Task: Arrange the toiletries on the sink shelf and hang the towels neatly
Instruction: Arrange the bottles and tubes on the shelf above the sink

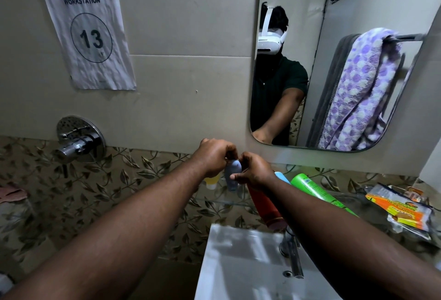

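Both my hands meet over the glass sink shelf [222, 200] around a small pale blue bottle [232, 172] that stands upright. My left hand [214, 156] pinches its top and my right hand [254, 171] grips its side and lower part. Partly hidden behind my left hand sits a yellow bottle [212, 181]. A red tube [266, 206], a light blue tube [282, 177] and a green tube [315, 188] lie on the shelf under and beside my right arm. In the mirror [317, 13] a purple-and-white towel [358, 92] and a grey towel hang bunched on a rail.
Orange and yellow sachet packets [403, 211] lie at the shelf's right end. Below is the white basin [238, 264] with a chrome tap [292, 254]. A chrome wall valve [76, 142] sticks out at left. A pink cloth [12, 193] shows at the left edge.
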The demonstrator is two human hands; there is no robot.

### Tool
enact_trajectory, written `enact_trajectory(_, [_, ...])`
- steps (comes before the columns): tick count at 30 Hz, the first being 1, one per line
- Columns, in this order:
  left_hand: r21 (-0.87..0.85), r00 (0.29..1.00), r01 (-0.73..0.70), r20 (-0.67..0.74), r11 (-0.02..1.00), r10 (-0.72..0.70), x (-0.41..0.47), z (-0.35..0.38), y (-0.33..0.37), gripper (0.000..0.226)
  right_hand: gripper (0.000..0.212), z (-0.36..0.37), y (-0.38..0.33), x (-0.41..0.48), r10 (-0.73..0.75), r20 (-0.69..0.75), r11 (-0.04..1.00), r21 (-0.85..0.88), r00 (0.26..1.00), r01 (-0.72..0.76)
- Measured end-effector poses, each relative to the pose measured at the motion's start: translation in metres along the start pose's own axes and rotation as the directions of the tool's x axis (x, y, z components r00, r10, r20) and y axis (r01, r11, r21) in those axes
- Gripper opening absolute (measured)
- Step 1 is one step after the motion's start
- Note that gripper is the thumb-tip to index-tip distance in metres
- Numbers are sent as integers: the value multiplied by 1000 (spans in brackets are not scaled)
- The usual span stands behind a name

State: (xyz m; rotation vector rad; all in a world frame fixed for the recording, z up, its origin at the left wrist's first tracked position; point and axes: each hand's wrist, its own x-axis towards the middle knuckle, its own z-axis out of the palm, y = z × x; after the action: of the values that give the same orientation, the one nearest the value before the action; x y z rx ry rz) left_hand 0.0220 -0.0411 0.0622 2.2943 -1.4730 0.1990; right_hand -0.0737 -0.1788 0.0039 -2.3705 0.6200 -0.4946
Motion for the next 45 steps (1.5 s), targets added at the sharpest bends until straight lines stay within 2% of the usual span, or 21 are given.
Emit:
enact_trajectory(4, [3, 1000, 15, -3, 1000, -15, -1, -1, 1, 21, 46, -6, -4, -3, 13, 20, 999, -35, 1000, -12])
enact_trajectory(7, [-3, 1000, 28, -13, 1000, -28, -1, -4, -1, 25, 42, -13, -5, -5, 14, 18, 1000, -1, 1000, -14])
enact_trajectory(12, [50, 998, 59, 29, 997, -61, 0, -16, -7, 30, 39, -23, -12, -10, -12, 26, 1000, -13, 1000, 13])
enact_trajectory(16, [-9, 988, 125, 92, 992, -124, 0, -17, -17, 27, 47, -21, -20, -10, -48, 59, 998, -34, 997, 50])
enact_trajectory(20, [-35, 976, 148, 165, 988, -140, -3, -13, -21, 30, 29, -14, -21, -6, -62, 10, 986, -154, 998, 63])
enact_trajectory(25, [-46, 978, 166, 132, 985, -159, -4, -7, -25, 38, 24, -10, -18, -3, -53, -34, 980, -196, 998, 45])
enact_trajectory(35, [-79, 980, 152, 140, 985, -140, -2, -8, -24, 37, 24, -9, -19, -3, -61, -35, 979, -199, 997, 53])
enact_trajectory(42, [-73, 977, 147, 168, 986, -133, -3, -16, -23, 47, 45, -27, -16, -7, -31, 15, 984, -176, 999, 33])
enact_trajectory(45, [-16, 997, 49, 68, 999, -48, -6, -19, -17, 52, 38, -47, -15, -16, -12, 57, 967, -254, 998, 27])
